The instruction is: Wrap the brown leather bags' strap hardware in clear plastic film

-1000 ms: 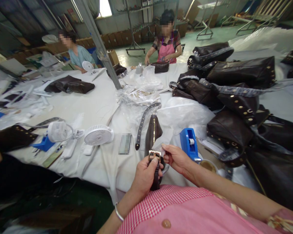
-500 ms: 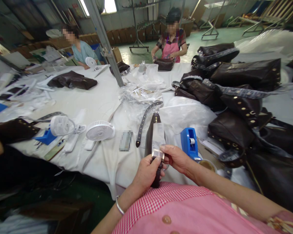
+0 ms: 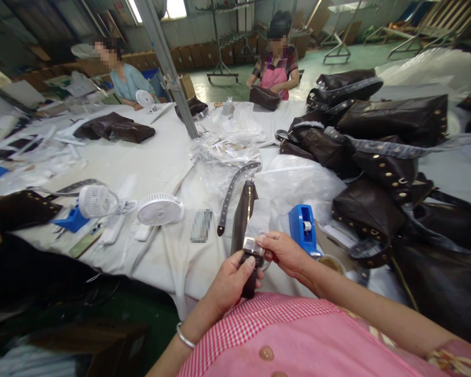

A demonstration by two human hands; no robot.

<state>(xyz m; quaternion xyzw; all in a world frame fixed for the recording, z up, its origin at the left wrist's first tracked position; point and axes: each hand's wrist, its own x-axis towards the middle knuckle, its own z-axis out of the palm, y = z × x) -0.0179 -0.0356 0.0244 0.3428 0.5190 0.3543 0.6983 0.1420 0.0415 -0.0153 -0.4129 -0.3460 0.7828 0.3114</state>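
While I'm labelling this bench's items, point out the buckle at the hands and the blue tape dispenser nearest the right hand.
Buckle (image 3: pixel 250 244), head view, on its face.
Blue tape dispenser (image 3: pixel 300 234), head view, on its body.

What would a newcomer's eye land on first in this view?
First, the heap of dark bags crowding the right side of the table. Then the bright blue tape dispenser just beyond the right hand, and the shiny buckle on the dark strap in the left hand.
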